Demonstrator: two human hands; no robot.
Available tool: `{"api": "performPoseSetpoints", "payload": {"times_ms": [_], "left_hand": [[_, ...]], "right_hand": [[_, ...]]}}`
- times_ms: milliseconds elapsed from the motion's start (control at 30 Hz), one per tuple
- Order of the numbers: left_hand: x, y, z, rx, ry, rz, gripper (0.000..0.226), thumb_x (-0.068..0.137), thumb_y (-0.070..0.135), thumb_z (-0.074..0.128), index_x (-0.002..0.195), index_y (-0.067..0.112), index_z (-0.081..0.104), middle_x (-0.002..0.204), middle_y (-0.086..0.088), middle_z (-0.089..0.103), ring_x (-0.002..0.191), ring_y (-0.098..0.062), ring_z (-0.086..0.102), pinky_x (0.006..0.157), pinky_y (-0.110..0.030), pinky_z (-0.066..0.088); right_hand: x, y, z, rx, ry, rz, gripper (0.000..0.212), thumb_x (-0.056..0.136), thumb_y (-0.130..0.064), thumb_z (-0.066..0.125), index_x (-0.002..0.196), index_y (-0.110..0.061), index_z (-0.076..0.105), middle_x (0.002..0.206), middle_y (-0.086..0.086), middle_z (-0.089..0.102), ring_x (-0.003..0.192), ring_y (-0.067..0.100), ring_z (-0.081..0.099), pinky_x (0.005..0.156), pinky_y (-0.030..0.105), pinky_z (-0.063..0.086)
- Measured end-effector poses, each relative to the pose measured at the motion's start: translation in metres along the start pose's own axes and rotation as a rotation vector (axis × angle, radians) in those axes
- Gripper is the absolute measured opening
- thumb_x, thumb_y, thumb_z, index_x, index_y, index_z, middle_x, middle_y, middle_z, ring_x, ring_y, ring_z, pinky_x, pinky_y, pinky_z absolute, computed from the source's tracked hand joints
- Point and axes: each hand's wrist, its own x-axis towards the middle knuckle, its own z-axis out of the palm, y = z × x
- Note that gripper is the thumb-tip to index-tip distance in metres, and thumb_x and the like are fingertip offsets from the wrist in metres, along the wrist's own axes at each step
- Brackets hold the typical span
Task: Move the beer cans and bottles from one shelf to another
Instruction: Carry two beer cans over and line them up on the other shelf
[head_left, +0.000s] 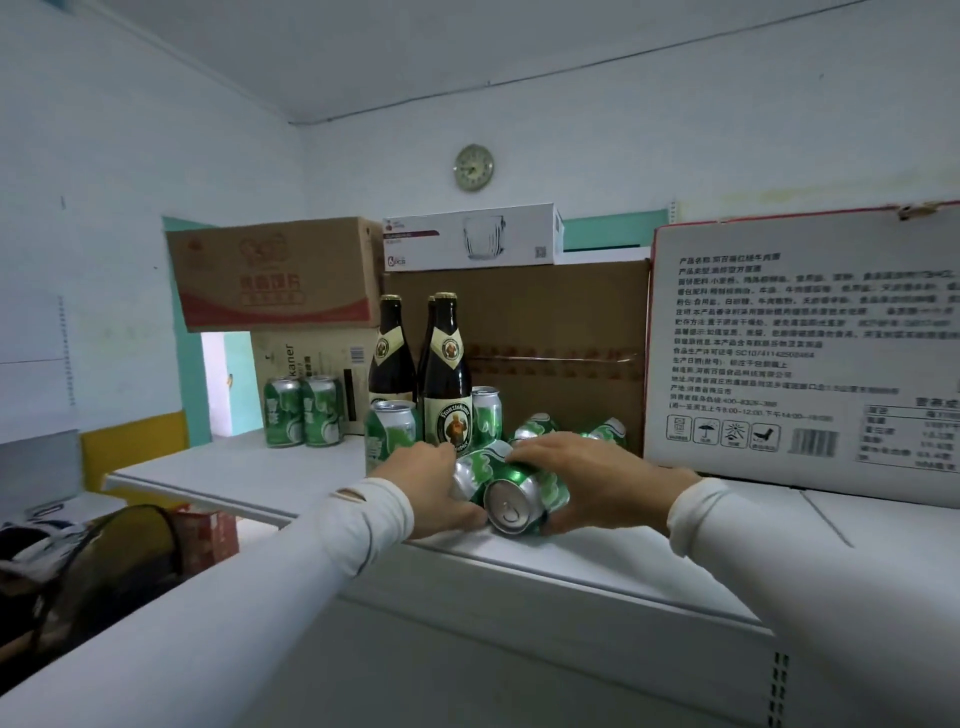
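White-sleeved forearms come in from bottom edge, both reaching onto top white shelf (597, 566). L hand (434, 491) wraps around a green can lying on its side (470, 467), fingers curled on it. R hand (587, 480) grips another lying can (519, 501), its silver end facing the camera, thumb below, fingers over the top. The 2 held cans touch each other near shelf's front edge. Just behind the hands, 2 more cans lie tipped over (537, 426) (608, 431) against a plain brown carton (550, 332). Standing beer bottles (448, 379), dark glass w/ cream labels, sit behind L hand; looks like 3, one mostly hidden. Upright cans beside them: one to bottles' left (392, 431), one to their right (487, 415), partly blocked. Farther left, a pair of upright green cans (304, 410) stands touching, apart from the main group, in front of a pale printed box (317, 374). Big white carton w/ printed text (805, 332) sits at right on the shelf. Tan carton (275, 270) stacked on the pale box; white glassware box (472, 236) on top of the brown carton. Round clock (474, 167) on back wall.
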Motion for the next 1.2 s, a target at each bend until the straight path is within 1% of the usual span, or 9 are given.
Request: {"api": "performPoseSetpoints", "payload": {"times_ms": [133,267,367,500,600,667,833,1067,1200], "left_hand": [[0.007,-0.006,0.002,-0.027,0.015,0.014,0.053,0.076,0.057,0.066,0.104,0.015,0.051,0.103,-0.005,0.06,0.086,-0.023,0.054,0.072,-0.031,0.045],[0.01,-0.011,-0.014,-0.04,0.051,0.127,0.047,0.072,0.05,0.073,0.1,0.016,0.053,0.1,-0.004,0.062,0.085,-0.022,0.055,0.071,-0.03,0.046],[0.014,-0.014,-0.038,-0.085,0.018,0.256,0.054,0.071,0.042,0.078,0.113,0.017,0.056,0.102,0.001,0.063,0.087,-0.02,0.057,0.077,-0.032,0.05],[0.024,-0.009,-0.071,-0.113,-0.076,0.423,0.071,0.074,0.037,0.078,0.137,0.022,0.048,0.127,0.002,0.054,0.11,-0.019,0.055,0.097,-0.031,0.046],[0.035,0.001,-0.08,-0.142,-0.165,0.537,0.07,0.077,0.03,0.077,0.139,0.025,0.044,0.129,0.003,0.054,0.108,-0.017,0.054,0.096,-0.031,0.045],[0.045,0.007,-0.077,-0.186,-0.202,0.584,0.07,0.079,0.026,0.076,0.14,0.026,0.042,0.132,0.003,0.053,0.11,-0.016,0.055,0.098,-0.032,0.045],[0.064,0.025,-0.05,-0.439,-0.178,0.637,0.067,0.084,0.018,0.068,0.144,0.02,0.039,0.143,0.005,0.045,0.127,-0.013,0.047,0.11,-0.029,0.036],[0.066,0.037,-0.022,-0.617,-0.019,0.594,0.061,0.084,0.029,0.071,0.138,0.019,0.047,0.138,0.003,0.051,0.12,-0.01,0.049,0.097,-0.017,0.036],[0.067,0.036,-0.022,-0.609,-0.006,0.509,0.07,0.077,0.043,0.075,0.136,0.018,0.048,0.136,0.005,0.05,0.124,-0.012,0.047,0.103,-0.025,0.038]], "right_hand": [[0.003,-0.003,0.001,0.013,0.004,0.041,0.079,0.074,-0.045,0.081,0.142,-0.031,0.041,0.136,-0.007,0.055,0.121,0.017,0.052,0.1,0.035,0.046],[-0.006,-0.006,-0.01,0.06,0.042,0.158,0.075,0.074,-0.044,0.081,0.139,-0.027,0.046,0.127,-0.006,0.061,0.112,0.017,0.057,0.094,0.031,0.047],[-0.014,-0.002,-0.023,0.21,0.119,0.339,0.069,0.07,-0.049,0.083,0.128,-0.025,0.055,0.114,-0.005,0.065,0.102,0.017,0.061,0.091,0.036,0.052],[-0.032,0.006,-0.028,0.411,0.18,0.531,0.05,0.068,-0.05,0.083,0.103,-0.019,0.064,0.093,-0.004,0.068,0.087,0.014,0.065,0.082,0.035,0.057],[-0.049,0.009,-0.03,0.545,0.212,0.599,0.043,0.073,-0.045,0.082,0.096,-0.012,0.067,0.09,0.005,0.072,0.087,0.022,0.069,0.081,0.04,0.06],[-0.06,0.01,-0.03,0.669,0.226,0.629,0.039,0.077,-0.04,0.08,0.102,-0.013,0.066,0.096,0.004,0.073,0.092,0.022,0.07,0.082,0.042,0.06],[-0.068,0.011,-0.026,0.729,0.243,0.658,0.049,0.08,-0.039,0.078,0.12,-0.018,0.058,0.109,0.003,0.069,0.1,0.019,0.068,0.083,0.04,0.06],[-0.065,0.015,-0.03,0.584,0.257,0.623,0.054,0.071,-0.056,0.078,0.114,-0.027,0.06,0.1,-0.008,0.068,0.094,0.012,0.066,0.088,0.043,0.057],[-0.056,0.015,-0.036,0.546,0.237,0.609,0.056,0.064,-0.061,0.08,0.102,-0.023,0.064,0.092,-0.001,0.07,0.089,0.019,0.069,0.082,0.045,0.059]]}}
